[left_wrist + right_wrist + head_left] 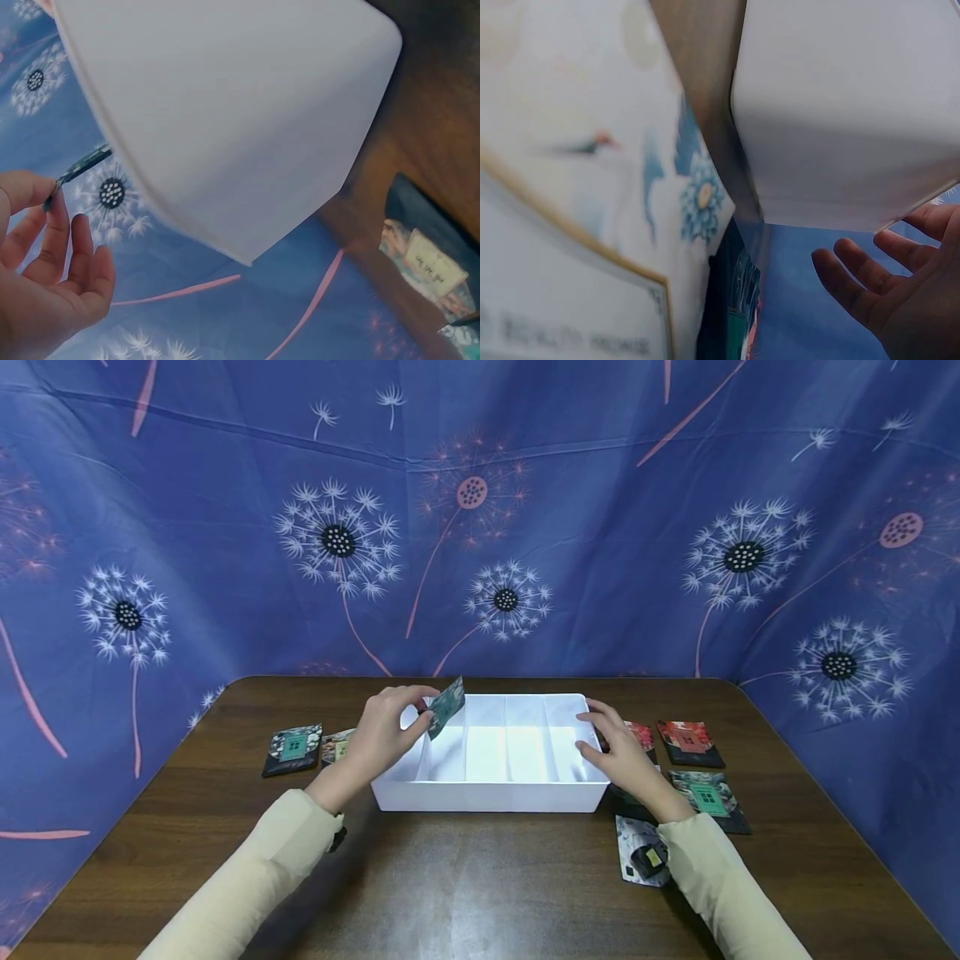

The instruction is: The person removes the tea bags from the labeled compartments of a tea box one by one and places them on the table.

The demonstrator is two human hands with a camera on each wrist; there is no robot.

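Note:
My left hand [384, 727] pinches a small flat green packet [447, 706] between thumb and fingers, tilted above the left compartments of a white divided box [487, 797]. In the left wrist view, the same packet [86, 163] shows edge-on beyond the box rim. My right hand [626, 760] is at the box's right end, its fingertips and thumb at the rim. From the right wrist view, the fingers of that hand [900, 277] are spread and loosely bent beside the box wall [840, 165], holding nothing. The box compartments stand side by side.
Left of the box lie a packet with a green label [293, 747] and one with a yellowish label [435, 262]. On the right are red packets [688, 742], a green-labelled packet [708, 797] and a white packet [637, 847]. A patterned blue cloth [480, 552] hangs behind the wooden table [480, 885].

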